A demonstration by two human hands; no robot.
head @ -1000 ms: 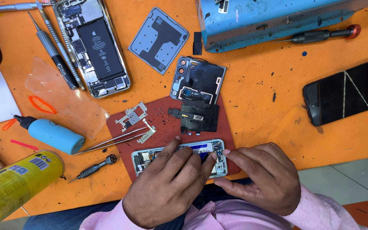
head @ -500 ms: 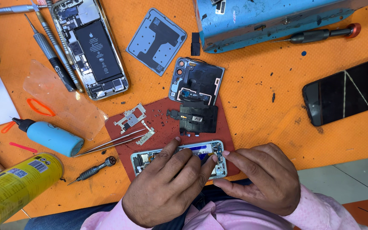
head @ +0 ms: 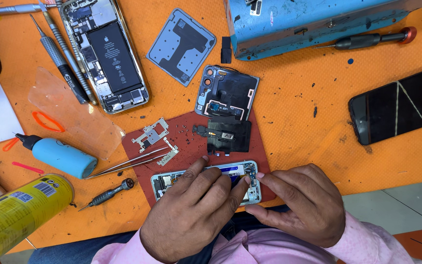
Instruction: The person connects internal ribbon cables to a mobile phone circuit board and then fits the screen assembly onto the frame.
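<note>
Head view, looking straight down: I am watching both hands working over an opened phone (head: 206, 182) lying at the near edge of a dark red mat (head: 181, 142) on the orange bench (head: 294, 127). The left hand (head: 191, 215) is lying flat across the phone's middle, fingers together and pressing down onto its exposed insides, hiding most of the body. The right hand (head: 299, 208) is bracing the phone's right end, thumb under the near edge and forefinger tip touching the top corner, so that end is sitting pinched between the two. Only the phone's left end and its upper right corner are showing past the fingers.

Just beyond the phone on the mat are resting a black flex assembly (head: 228, 134), small metal brackets (head: 150, 134) and a pair of tweezers (head: 128, 162). A small screwdriver (head: 106, 194) is lying beside the mat's left edge, with a blue bottle (head: 59, 156) and a yellow spray can (head: 15, 212) farther left. A second opened phone (head: 106, 54) is lying at the far left, well apart, and a dark handset (head: 399, 110) is lying to the right.
</note>
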